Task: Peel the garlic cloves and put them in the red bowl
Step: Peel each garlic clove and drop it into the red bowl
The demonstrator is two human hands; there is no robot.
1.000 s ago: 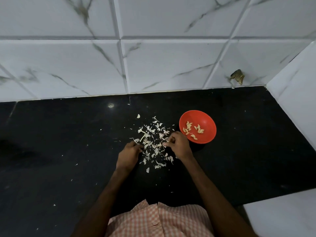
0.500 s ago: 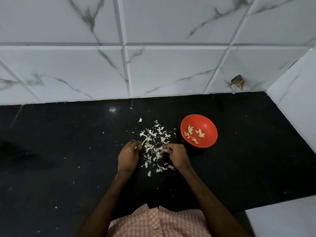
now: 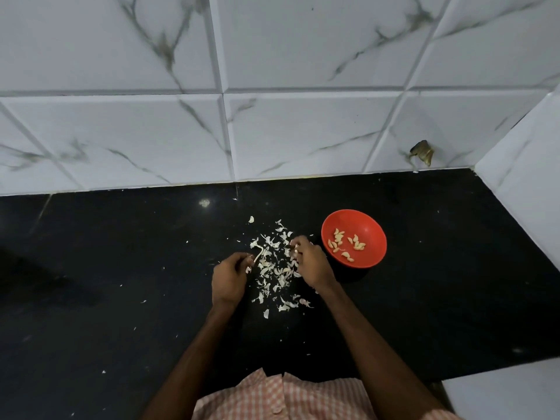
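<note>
Peeling clove (image 3: 293,253).
Pinched in right hand (image 3: 312,263); curled left hand (image 3: 228,277), contents unclear. Nip tip, strip, drop into bowl (image 3: 371,237).

A shirt (image 3: 303,398) checked in pale orange and white is being worn, being closed down the front by a small button (image 3: 276,410); both forearms (image 3: 194,353) are being left bare.
</note>
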